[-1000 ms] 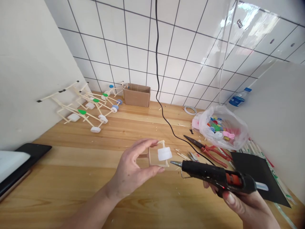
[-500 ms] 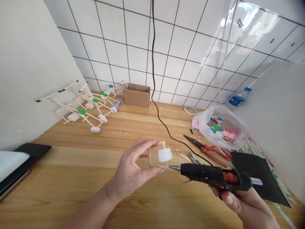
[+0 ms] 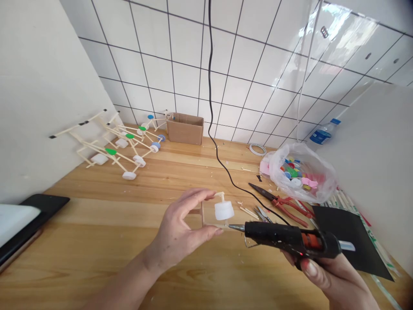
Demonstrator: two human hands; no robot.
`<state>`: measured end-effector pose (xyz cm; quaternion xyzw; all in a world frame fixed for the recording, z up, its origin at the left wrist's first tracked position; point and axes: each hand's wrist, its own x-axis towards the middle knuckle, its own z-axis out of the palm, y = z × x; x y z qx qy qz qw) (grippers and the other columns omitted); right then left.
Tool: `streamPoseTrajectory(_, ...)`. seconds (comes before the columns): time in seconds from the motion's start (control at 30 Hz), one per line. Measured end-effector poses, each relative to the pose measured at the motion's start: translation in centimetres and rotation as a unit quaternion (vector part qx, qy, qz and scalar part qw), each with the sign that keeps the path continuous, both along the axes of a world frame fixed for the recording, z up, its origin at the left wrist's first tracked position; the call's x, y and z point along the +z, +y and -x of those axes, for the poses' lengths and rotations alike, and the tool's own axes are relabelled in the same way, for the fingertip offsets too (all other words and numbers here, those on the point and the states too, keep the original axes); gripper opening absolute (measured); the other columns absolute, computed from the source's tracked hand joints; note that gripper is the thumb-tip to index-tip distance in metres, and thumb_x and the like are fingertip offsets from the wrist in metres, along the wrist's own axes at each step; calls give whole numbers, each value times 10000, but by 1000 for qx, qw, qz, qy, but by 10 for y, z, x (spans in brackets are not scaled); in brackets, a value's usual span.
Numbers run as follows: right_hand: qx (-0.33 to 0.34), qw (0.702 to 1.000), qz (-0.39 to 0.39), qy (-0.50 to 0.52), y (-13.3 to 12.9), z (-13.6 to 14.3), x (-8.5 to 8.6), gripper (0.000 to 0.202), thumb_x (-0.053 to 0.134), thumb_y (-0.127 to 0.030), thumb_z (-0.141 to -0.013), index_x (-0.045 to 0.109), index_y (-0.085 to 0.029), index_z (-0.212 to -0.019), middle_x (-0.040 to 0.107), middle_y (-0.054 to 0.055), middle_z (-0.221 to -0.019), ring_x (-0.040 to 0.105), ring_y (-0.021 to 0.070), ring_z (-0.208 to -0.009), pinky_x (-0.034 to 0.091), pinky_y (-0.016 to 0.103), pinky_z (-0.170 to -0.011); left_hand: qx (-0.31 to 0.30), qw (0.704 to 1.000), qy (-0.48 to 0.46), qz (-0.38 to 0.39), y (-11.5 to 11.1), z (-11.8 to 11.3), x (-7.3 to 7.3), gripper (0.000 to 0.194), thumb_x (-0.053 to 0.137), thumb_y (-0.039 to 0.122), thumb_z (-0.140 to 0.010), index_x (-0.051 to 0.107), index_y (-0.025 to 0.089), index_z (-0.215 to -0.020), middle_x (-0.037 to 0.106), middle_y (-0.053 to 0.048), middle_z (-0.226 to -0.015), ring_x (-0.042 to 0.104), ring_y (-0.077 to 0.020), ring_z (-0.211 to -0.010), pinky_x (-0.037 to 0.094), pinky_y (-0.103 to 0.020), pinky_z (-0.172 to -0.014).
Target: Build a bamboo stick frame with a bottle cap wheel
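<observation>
My left hand [image 3: 182, 230] is closed, thumb and fingers pinching a small wooden stick frame [image 3: 202, 214] from its two sides. Between the frame's prongs sits a white plastic bottle cap [image 3: 224, 210] on a thin stick. A black hot glue gun [image 3: 277, 234] lies in my right hand [image 3: 329, 273], which is wrapped round its handle. The metal nozzle [image 3: 237, 227] points left and meets the near prong's end, close to my left thumb. A small red light glows on the gun, and a clear glue stick [image 3: 347, 246] pokes out of its back.
Several stick-and-cap models [image 3: 111, 151] stand at the left by a cardboard box [image 3: 185, 129]. Rightward are red-handled pliers [image 3: 290, 206], a plastic bag [image 3: 274, 161] of coloured caps, a tape roll [image 3: 257, 149], a black sheet [image 3: 348, 237] and a water bottle [image 3: 324, 132]. The black cord [image 3: 222, 165] crosses the table.
Both hands stay almost still, with the nozzle at the same prong end. The black cord has swung slightly to the right.
</observation>
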<state>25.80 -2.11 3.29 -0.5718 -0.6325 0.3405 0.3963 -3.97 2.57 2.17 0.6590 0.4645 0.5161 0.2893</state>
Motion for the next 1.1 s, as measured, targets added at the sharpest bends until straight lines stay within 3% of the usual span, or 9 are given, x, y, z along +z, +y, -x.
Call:
streamPoseTrajectory(0.37, 43, 999, 29, 3, 0, -1, 0, 287, 652, -461, -761, 734, -189, -807, 712, 84, -729, 649, 257, -678, 548, 302, -550, 4, 1000, 10, -13, 0, 0, 1, 498, 787, 192, -611, 638, 184, -1087, 677, -82, -1100, 630, -230, -1019, 576, -280, -741)
streamPoseTrajectory(0.6, 39, 999, 21, 10, 0, 2, 2, 307, 649, -494, -756, 722, -198, -790, 681, 71, -687, 610, 230, -626, 518, 285, -516, 4, 1000, 12, -21, 0, -1, 1, 513, 797, 189, -600, 636, 182, -1087, 677, -88, -1100, 631, -232, -1019, 574, -272, -737)
streamPoseTrajectory(0.83, 17, 999, 49, -1, -2, 8, 6, 352, 629, -536, -761, 718, -204, -839, 664, 69, -754, 600, 246, -721, 515, 320, -635, -2, 1000, 13, -19, 0, -1, 0, 512, 795, 192, -601, 635, 183, -1087, 676, -90, -1103, 628, -238, -1021, 573, -286, -740)
streamPoseTrajectory(1.1, 20, 999, 45, 7, 1, 10, 7, 339, 618, -530, -767, 704, -202, -786, 605, 57, -701, 555, 229, -704, 476, 300, -592, -1, 1000, 14, -15, 0, 0, 1, 508, 790, 194, -610, 634, 199, -1093, 678, -85, -1097, 630, -246, -1019, 565, -328, -794)
